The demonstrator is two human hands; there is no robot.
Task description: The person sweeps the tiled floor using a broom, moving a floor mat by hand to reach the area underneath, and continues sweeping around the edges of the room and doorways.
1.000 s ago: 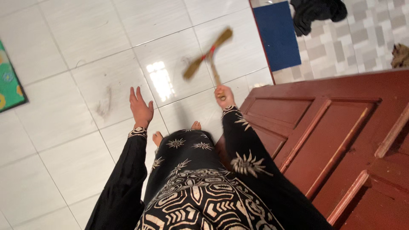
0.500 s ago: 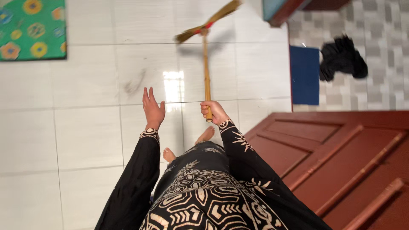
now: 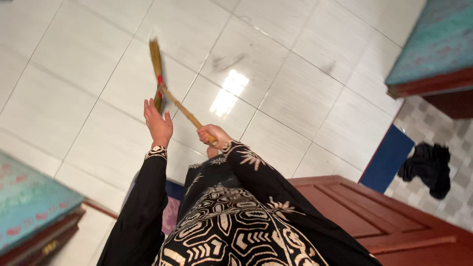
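My right hand (image 3: 213,134) grips the end of a thin wooden broom handle (image 3: 183,111). The broom's straw head (image 3: 156,59), bound with a red tie, is blurred and points up-left over the white tiled floor (image 3: 295,88). My left hand (image 3: 157,124) is raised with fingers apart and holds nothing; it sits just below and beside the broom head. Both arms are in black sleeves with patterned cuffs, above a black and cream patterned garment (image 3: 231,221).
A red-brown wooden door (image 3: 394,221) lies at lower right. A blue mat (image 3: 387,157) and a black bundle of cloth (image 3: 429,167) lie on patterned tiles at right. Teal-topped furniture stands at upper right (image 3: 438,44) and lower left (image 3: 29,197).
The view has swung round, so the door now sits lower right. The broom head has swept from straight ahead over to the left, close to my open left hand.
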